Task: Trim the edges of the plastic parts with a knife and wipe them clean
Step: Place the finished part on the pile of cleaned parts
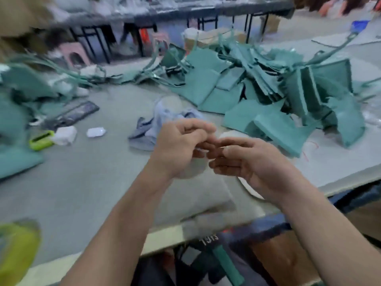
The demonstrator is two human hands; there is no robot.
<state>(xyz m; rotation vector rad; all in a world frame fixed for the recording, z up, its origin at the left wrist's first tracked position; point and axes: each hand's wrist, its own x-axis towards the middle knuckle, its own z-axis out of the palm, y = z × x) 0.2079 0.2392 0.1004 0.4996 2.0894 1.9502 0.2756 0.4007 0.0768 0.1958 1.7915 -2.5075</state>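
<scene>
Blur softens the whole view, so small details are hard to read. Something pale and half-transparent shows between and under the two hands, but its shape cannot be made out. A yellow-green smear (pixel 16 250) at the near left corner is cut off by the frame. A lime-green object (pixel 41 139) near the table's left edge is too blurred to name.

The grey table (pixel 92 182) fills most of the view, and its pale near edge runs along the bottom. Green plastic parts (pixel 268 96) are heaped toward the far right side. They are flat panels leaning on one another, with ragged edges and thin strips sticking out, and more of them lie along the left edge. A blue-grey cloth (pixel 152 129) lies crumpled at the table's middle, just beyond the hands. Beside the lime-green object sit a white wad (pixel 65 135) and a small white scrap (pixel 95 132), with a dark flat strip (pixel 74 112) behind them. Beyond the far edge stand a pink stool (pixel 76 55) and a long bench (pixel 206 12) on black legs.

The left hand (pixel 179 145) and right hand (pixel 247 162) hover above the middle of the table, toward its near edge. Both have their fingers curled inward, and their fingertips meet. Whether they pinch the pale thing or only touch each other cannot be told.
</scene>
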